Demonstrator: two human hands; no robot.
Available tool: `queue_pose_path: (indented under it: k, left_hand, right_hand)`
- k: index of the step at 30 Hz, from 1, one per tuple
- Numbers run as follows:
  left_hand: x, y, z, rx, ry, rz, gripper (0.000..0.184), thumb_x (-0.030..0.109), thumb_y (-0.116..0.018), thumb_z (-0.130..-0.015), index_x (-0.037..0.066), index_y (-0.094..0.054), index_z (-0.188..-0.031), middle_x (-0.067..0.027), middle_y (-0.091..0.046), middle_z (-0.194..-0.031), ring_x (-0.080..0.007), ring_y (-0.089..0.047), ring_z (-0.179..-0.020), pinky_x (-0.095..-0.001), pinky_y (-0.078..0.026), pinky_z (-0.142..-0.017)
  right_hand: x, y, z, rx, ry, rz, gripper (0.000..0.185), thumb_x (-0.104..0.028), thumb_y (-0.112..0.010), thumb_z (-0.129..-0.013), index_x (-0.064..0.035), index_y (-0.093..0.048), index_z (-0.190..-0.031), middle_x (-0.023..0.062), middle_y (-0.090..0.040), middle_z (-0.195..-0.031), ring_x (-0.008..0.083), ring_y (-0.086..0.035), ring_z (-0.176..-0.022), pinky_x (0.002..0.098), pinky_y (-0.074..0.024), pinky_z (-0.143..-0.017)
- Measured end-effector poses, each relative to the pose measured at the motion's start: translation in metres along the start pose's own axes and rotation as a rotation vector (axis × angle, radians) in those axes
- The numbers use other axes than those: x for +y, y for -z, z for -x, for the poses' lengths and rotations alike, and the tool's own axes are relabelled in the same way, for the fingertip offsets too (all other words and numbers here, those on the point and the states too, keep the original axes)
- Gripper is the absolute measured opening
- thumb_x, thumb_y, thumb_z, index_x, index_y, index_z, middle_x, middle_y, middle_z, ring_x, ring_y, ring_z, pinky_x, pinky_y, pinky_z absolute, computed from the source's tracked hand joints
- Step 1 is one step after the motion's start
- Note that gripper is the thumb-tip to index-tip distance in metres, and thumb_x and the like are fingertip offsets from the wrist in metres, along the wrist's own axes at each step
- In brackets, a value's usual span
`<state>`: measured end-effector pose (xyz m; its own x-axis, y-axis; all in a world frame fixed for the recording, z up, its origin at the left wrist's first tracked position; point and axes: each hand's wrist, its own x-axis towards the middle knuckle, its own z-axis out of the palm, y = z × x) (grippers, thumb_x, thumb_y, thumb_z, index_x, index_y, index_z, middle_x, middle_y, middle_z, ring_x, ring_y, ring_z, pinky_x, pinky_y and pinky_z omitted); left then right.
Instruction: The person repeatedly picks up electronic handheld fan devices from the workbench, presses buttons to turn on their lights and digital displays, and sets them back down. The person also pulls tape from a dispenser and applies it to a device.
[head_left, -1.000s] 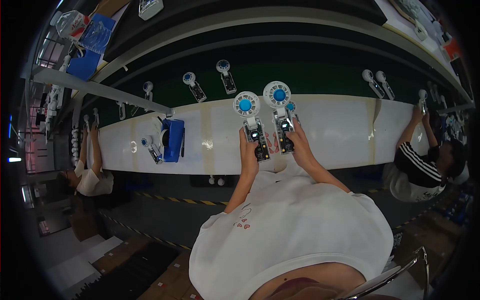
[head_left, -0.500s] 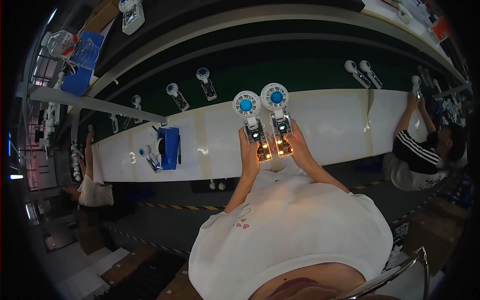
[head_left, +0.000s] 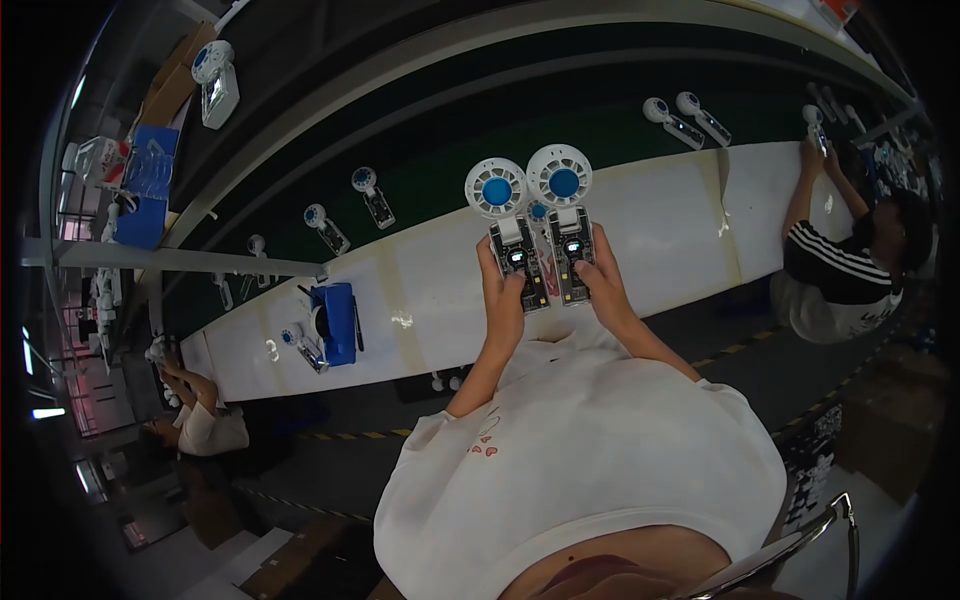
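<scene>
In my left hand (head_left: 503,300) is a small handheld fan (head_left: 496,190) with a white round head, a blue centre and a dark circuit-board body. My thumb presses on the front of that body, beside a small lit display. My right hand (head_left: 603,280) grips a matching handheld fan (head_left: 562,183), its display lit as well, thumb on the board. The two fans stand side by side, heads up and close together, above the white worktop. Between their necks a third blue-centred fan head (head_left: 538,211) shows, mostly hidden behind them.
Several more fans, such as one fan (head_left: 375,199), lie on the dark green belt (head_left: 440,160). A blue bin (head_left: 341,322) stands on the white worktop (head_left: 400,300) to the left, beside another fan (head_left: 300,345). Co-workers (head_left: 845,255) sit at both ends.
The orange lights on both fan bodies have gone out. Both fans now look slightly larger and nearer the camera. The view has tilted, and the left co-worker's hands have come together.
</scene>
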<state>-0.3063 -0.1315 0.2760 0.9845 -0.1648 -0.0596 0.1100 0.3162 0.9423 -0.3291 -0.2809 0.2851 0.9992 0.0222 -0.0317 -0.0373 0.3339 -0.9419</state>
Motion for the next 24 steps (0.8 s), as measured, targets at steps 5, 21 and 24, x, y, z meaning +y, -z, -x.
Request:
queue_pose_path:
  k: [5,21,24]
  left_hand:
    - [0.001,-0.007,-0.007,-0.026,0.000,-0.082,0.055,0.001,-0.036,-0.074,0.003,-0.025,-0.128,-0.0129,-0.047,-0.109,-0.0168,-0.050,-0.094,-0.0268,-0.042,-0.084]
    - [-0.002,-0.020,-0.008,-0.035,0.069,0.047,0.047,0.007,-0.036,-0.068,0.004,-0.031,-0.114,-0.0172,-0.052,-0.098,-0.0223,-0.058,-0.076,-0.0332,-0.055,-0.057]
    - [-0.009,-0.015,-0.006,-0.042,0.067,0.063,0.046,0.007,-0.036,-0.069,0.004,-0.030,-0.114,-0.0172,-0.052,-0.099,-0.0223,-0.058,-0.078,-0.0333,-0.055,-0.058]
  right_hand:
    - [-0.004,0.006,-0.001,0.047,0.088,-0.007,0.051,-0.010,-0.042,-0.081,0.0002,-0.028,-0.130,0.0092,-0.050,-0.111,0.0116,-0.048,-0.101,0.0246,-0.0377,-0.089]
    - [0.005,0.024,0.000,0.000,-0.139,-0.314,0.063,-0.011,-0.043,-0.073,-0.0023,-0.026,-0.134,0.0123,-0.056,-0.102,0.0175,-0.058,-0.091,0.0296,-0.0477,-0.082]
    - [0.009,0.024,-0.001,0.013,-0.137,-0.322,0.052,-0.006,-0.037,-0.079,-0.0036,-0.027,-0.130,0.0120,-0.056,-0.099,0.0155,-0.060,-0.083,0.0278,-0.0500,-0.078]
